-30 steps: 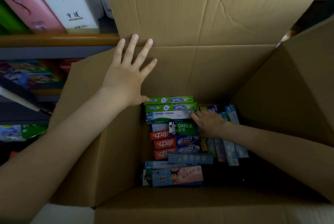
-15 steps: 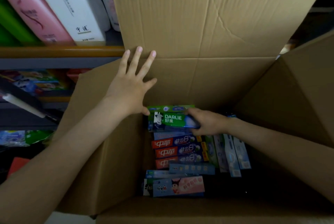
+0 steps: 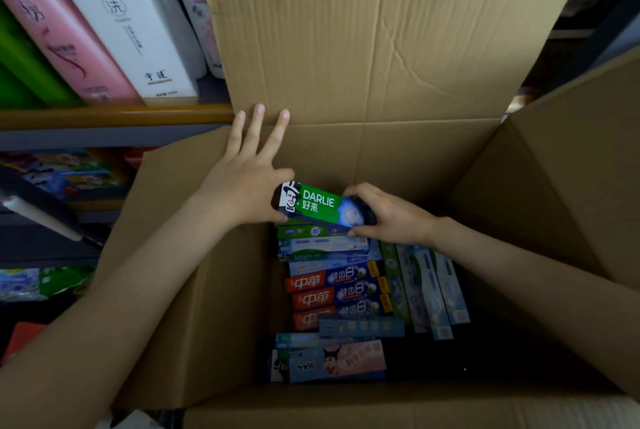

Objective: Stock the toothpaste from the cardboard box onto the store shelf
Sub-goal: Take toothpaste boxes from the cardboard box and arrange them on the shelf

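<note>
While over one cardboard box (image 3: 381,65), clasping one Darlie carton (image 3: 315,203) in right grip (image 3: 391,217); left grip (image 3: 242,186) released, splayed on its wall; three red cartons (image 3: 311,281) inside.

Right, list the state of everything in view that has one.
cardboard box: open, flaps up.
Darlie carton: held above the rest, label up.
right hand: grips the Darlie carton's end.
left hand: fingers spread, thumb touching its other end.
other toothpaste cartons: lying flat in the box.
shampoo bottles: standing on the shelf.
</note>
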